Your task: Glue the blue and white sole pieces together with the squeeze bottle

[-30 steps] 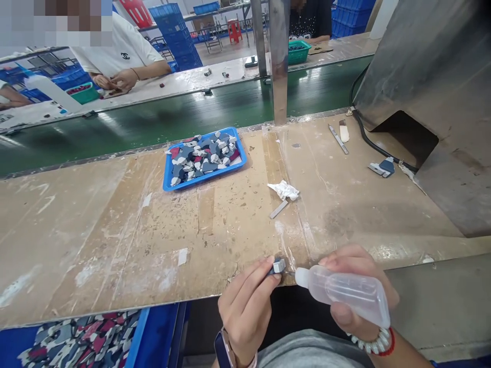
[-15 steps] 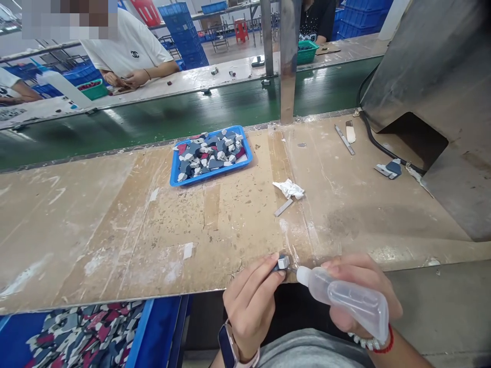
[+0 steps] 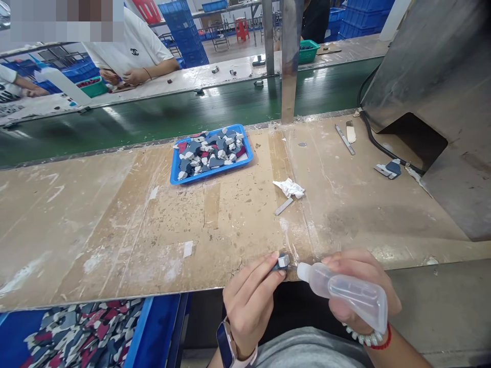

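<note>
Pinched between the fingertips of my left hand (image 3: 251, 299) is a small dark-blue and white plastic piece (image 3: 283, 261), just over the table's front edge. My right hand (image 3: 362, 286) wraps round a translucent squeeze bottle (image 3: 347, 294). The bottle lies tilted, its white cap (image 3: 304, 271) and thin tip pointing left at the piece. Whether the tip touches the piece I cannot tell. Beyond my hands lie a flat metal strip (image 3: 284, 206) and a crumpled white tissue (image 3: 289, 188).
A blue tray (image 3: 210, 176) of similar pieces stands on the worn table (image 3: 126, 225). Below left is a blue bin (image 3: 148, 332) full of them. At right are a blade (image 3: 344, 139), a loose piece (image 3: 388, 169) and a metal housing (image 3: 460, 117). A green conveyor (image 3: 153, 122) runs behind; co-workers sit beyond.
My hands, the piece and the bottle have stayed almost where they were. Small parts on the conveyor have shifted left. The co-workers' hands have moved slightly.
</note>
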Demonstrator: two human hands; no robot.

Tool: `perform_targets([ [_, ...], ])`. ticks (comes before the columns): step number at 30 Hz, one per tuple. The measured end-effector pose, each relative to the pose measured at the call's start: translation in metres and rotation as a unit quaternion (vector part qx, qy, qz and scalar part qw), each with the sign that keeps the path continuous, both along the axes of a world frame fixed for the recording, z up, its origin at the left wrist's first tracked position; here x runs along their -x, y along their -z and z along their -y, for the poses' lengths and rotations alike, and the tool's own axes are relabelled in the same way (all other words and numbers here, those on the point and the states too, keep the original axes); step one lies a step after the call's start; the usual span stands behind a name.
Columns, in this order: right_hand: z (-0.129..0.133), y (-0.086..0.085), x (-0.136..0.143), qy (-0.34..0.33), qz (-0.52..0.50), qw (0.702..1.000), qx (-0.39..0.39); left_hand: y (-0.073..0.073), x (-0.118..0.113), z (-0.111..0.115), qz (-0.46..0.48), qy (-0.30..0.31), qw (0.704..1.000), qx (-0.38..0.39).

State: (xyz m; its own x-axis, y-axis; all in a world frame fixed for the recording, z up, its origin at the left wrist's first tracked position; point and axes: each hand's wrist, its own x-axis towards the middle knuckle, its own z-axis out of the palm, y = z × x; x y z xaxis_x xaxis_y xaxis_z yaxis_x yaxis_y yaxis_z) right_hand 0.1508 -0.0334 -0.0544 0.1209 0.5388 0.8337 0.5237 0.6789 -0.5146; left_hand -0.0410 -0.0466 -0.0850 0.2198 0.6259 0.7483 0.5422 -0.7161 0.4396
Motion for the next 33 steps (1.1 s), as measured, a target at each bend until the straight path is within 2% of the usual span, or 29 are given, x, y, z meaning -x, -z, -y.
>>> perform_targets([
  [6, -0.003, 0.004, -0.001, -0.015, 0.0, 0.999, -0.035, 0.001, -0.001, 0.001, 0.004, 0.001, 1.0, -0.009],
  [11, -0.006, -0.003, -0.001, -0.037, -0.01, 0.999, -0.025, 0.0, -0.002, -0.001, 0.006, 0.0, 1.0, -0.012],
  [14, -0.005, -0.001, -0.002, -0.046, -0.033, 0.998, -0.009, -0.001, -0.003, -0.002, 0.006, -0.001, 1.0, -0.013],
  [20, -0.003, 0.023, -0.003, -0.073, -0.228, 0.97, 0.029, -0.005, -0.004, -0.001, 0.029, -0.023, 0.999, -0.021],
  [23, -0.004, 0.024, -0.002, -0.059, -0.251, 0.964, 0.067, -0.014, 0.001, -0.002, 0.009, -0.006, 1.0, 0.001],
  [28, -0.005, 0.019, -0.001, -0.058, -0.221, 0.971, 0.068, -0.037, 0.014, -0.007, -0.064, 0.067, 0.992, 0.085],
  [33, -0.003, 0.018, 0.0, -0.062, -0.215, 0.971, 0.088, -0.052, 0.021, -0.02, -0.149, 0.073, 0.984, 0.066],
])
